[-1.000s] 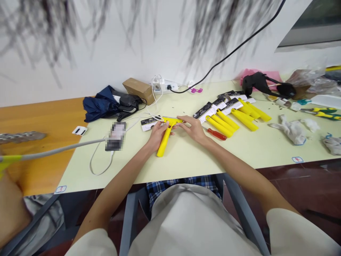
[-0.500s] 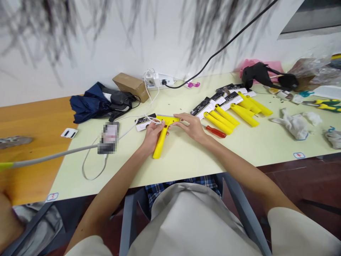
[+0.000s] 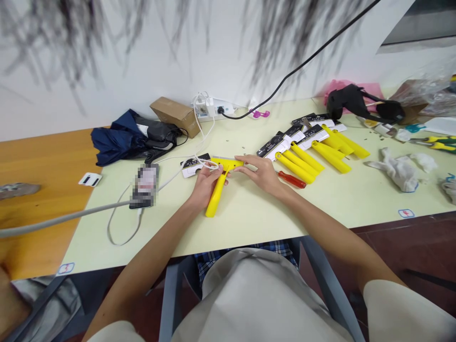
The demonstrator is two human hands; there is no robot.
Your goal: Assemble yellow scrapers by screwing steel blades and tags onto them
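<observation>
A yellow scraper (image 3: 215, 198) with a wide head and a metal blade edge is held between my two hands, its handle slanting down toward me. My left hand (image 3: 206, 183) is closed around the left part of the head, where it meets the handle. The thumb and fingers of my right hand (image 3: 261, 173) pinch the right end of the head. A black and white packaging card (image 3: 192, 167) lies just behind my left hand. To the right of my right hand rests a red-handled screwdriver (image 3: 292, 179).
Several yellow scrapers (image 3: 333, 156) lie on packaging cards at the right. Farther right are white gloves (image 3: 397, 171) and pliers (image 3: 440, 142). A phone (image 3: 144, 185) with a white cable is at the left. Behind stand a cardboard box (image 3: 175, 116), a power strip (image 3: 223, 108) and a dark blue umbrella (image 3: 116, 137).
The view has shifted slightly. Both hands keep their hold on the scraper, which has barely moved. The grey pole-like thing at the left has slid, and its yellow-green end is out of view.
</observation>
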